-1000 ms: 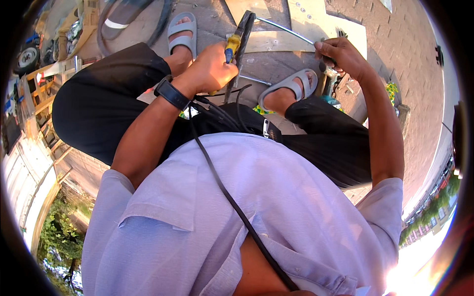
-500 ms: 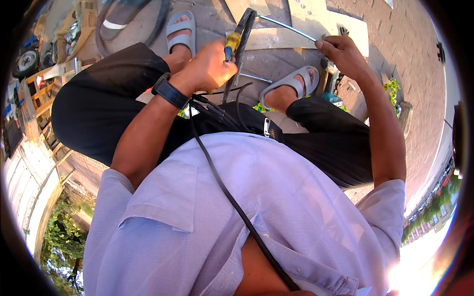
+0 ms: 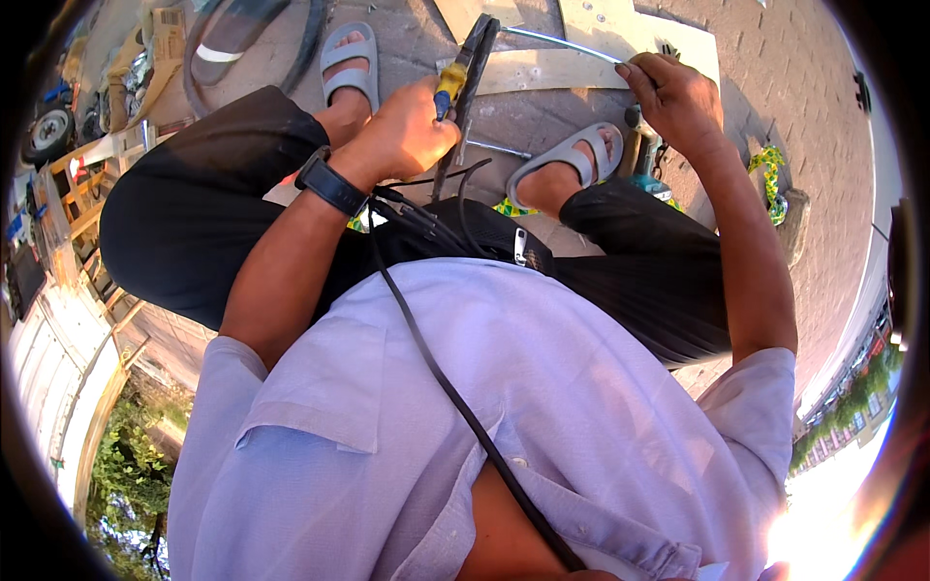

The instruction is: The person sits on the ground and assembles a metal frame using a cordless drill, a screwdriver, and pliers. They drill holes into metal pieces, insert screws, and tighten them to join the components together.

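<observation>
gripping a dark, long-handled tool with a yellow band [image 3: 455,77], the left hand [image 3: 407,131] is closed tight round its handle, above the person's black-trousered knees; the tool's dark upper end [image 3: 480,39] rises toward the pale flat board [image 3: 552,68] lying on the grey paved ground [image 3: 775,87]. the right hand [image 3: 673,97] reaches out to the far side and pinches the end of a thin, curved grey metal rod [image 3: 562,41] between narrowed fingertips; the rod runs from there back toward the tool's upper end, though whether the two touch cannot be told. a black wristband [image 3: 331,182] sits on the left wrist. two feet in grey slide sandals [image 3: 567,160] rest on the ground. a black cable [image 3: 455,397] crosses the pale lilac shirt [image 3: 542,416].
</observation>
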The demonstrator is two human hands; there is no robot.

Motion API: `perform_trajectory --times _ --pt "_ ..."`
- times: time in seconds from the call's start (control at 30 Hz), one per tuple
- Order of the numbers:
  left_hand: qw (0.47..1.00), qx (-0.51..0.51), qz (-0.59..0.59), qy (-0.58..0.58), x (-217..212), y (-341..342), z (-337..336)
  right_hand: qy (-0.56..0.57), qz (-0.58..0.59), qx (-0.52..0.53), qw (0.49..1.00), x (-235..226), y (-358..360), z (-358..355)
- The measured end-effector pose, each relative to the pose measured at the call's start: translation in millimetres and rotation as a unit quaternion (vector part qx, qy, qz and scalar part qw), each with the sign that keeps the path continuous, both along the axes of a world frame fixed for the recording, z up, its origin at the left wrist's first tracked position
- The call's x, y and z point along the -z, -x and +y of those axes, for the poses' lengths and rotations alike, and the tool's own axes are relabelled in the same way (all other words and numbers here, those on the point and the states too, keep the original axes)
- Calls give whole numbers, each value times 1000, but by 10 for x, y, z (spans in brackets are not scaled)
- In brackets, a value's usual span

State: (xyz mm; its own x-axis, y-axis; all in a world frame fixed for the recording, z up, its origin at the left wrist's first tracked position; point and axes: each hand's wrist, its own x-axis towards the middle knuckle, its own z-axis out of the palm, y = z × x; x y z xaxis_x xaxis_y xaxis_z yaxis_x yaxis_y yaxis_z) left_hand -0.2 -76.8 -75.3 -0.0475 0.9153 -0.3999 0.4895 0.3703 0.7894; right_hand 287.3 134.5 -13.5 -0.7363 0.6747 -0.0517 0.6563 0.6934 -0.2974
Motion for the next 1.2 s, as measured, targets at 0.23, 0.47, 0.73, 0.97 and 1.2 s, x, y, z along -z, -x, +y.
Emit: perform_trajectory --times 0.23,0.47,0.73,0.97,1.2 --pt "1000 14 3 -18 -22 -21 -13 433 -93 105 891 5 62 259" --pt "999 -22 -30 -29 7 -63 8 -45 15 -6 999 121 -12 123" --pt "999 -5 -12 -50 -43 -65 4 78 -31 22 996 131 -32 97" --pt "998 7 11 -54 -61 -85 7 388 -95 89 912 -33 88 232" --pt "999 -1 31 -27 -178 -93 70 281 -29 52 958 137 -8 161"
